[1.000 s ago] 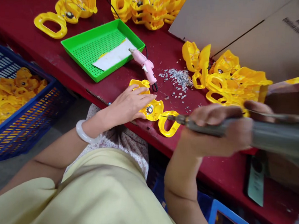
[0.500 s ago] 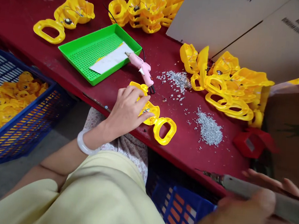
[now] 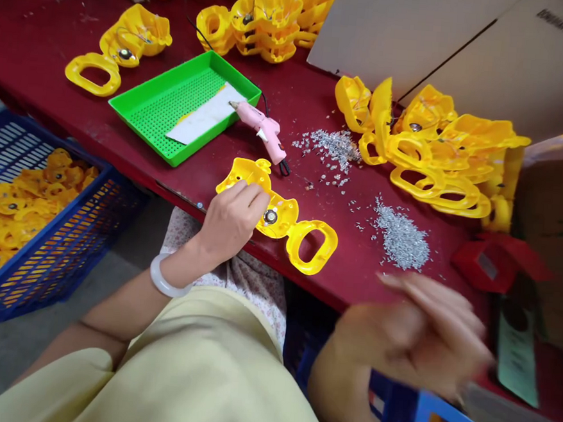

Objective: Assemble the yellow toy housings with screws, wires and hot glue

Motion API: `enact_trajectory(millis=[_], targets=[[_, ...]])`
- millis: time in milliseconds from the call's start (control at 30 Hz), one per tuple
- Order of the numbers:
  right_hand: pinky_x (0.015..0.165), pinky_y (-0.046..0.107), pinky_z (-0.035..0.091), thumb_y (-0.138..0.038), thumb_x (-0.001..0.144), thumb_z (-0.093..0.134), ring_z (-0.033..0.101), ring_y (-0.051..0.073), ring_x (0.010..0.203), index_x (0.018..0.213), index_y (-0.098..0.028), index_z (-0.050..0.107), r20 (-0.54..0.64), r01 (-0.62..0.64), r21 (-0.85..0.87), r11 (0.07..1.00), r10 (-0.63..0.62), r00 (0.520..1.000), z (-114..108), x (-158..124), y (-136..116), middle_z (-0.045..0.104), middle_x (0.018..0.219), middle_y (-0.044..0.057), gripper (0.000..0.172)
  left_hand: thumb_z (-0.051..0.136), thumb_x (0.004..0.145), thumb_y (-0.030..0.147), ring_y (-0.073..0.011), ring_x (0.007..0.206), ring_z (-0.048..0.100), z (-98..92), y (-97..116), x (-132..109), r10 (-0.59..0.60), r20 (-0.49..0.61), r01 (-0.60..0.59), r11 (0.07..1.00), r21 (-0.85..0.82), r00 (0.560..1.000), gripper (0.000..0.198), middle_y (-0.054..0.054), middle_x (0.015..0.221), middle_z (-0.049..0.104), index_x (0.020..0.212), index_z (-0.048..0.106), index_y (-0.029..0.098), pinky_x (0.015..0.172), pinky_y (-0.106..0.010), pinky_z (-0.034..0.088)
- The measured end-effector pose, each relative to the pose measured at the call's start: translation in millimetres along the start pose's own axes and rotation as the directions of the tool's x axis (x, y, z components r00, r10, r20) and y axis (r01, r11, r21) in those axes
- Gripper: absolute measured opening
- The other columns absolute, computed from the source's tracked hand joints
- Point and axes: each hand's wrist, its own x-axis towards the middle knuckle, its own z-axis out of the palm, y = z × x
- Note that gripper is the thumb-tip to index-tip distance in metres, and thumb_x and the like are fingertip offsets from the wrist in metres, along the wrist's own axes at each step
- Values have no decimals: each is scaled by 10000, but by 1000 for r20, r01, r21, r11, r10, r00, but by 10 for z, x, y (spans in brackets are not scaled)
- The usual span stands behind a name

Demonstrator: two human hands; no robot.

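Observation:
My left hand (image 3: 235,217) has its fingers curled down on a yellow plastic shell (image 3: 287,211) at the front edge of the red table. The shell lies hollow side up, with a round metal part (image 3: 270,216) inside and a ring-shaped end to the right. My hand covers part of its left section. Low on the right, my right hand (image 3: 422,330) is blurred by motion, its fingers bent; I cannot make out anything in it. Beyond the shell lies a pink glue gun (image 3: 262,131). A pile of small screws (image 3: 402,235) is above my right hand.
The glue gun's tip rests over a green tray (image 3: 140,124) holding a white strip. Another pile of small metal pieces (image 3: 334,147) lies farther back. Stacked yellow shells (image 3: 440,151) stand by a carton (image 3: 494,65). A blue crate (image 3: 43,233) of yellow parts sits at left.
The electric screwdriver that my right hand held is out of that hand, which has moved left. My left hand has shifted left on the shell, uncovering the round metal part.

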Motion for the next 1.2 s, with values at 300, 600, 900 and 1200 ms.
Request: enact_trajectory(millis=[300,600,900,1200], targets=[[785,351,503,-279,916,517,621,202,836,965,-158,661,578,128,-232,964,31,815,733,73,428,711,906,86,194,456,937,84,-198,897,597,-21,-97,-70,40,-156,-73,974,-216,987,202,-116,910,656,954,657,78,805,-328,526],[654,282,445,-299,925,510,603,162,695,839,-176,659,639,151,-271,951,60,767,550,27,306,681,768,49,211,616,865,48,-102,893,635,39,-130,-266,-249,-402,88,921,-379,881,250,-51,1057,619,1048,688,203,779,-223,586],[673,258,451,-247,908,517,625,132,691,909,-183,679,633,5,-14,1000,5,774,1008,443,95,715,828,35,174,563,904,54,-154,1064,660,103,-89,-270,-124,-351,-25,919,-392,928,232,-94,1140,661,1101,633,153,950,-304,590],[627,270,375,-281,848,578,564,123,632,787,-178,691,835,-184,29,983,77,545,1432,614,154,696,740,17,164,576,878,37,-189,1087,658,86,-104,-283,-41,-313,-60,950,-307,949,218,-151,1148,666,1079,630,102,973,-318,567]])
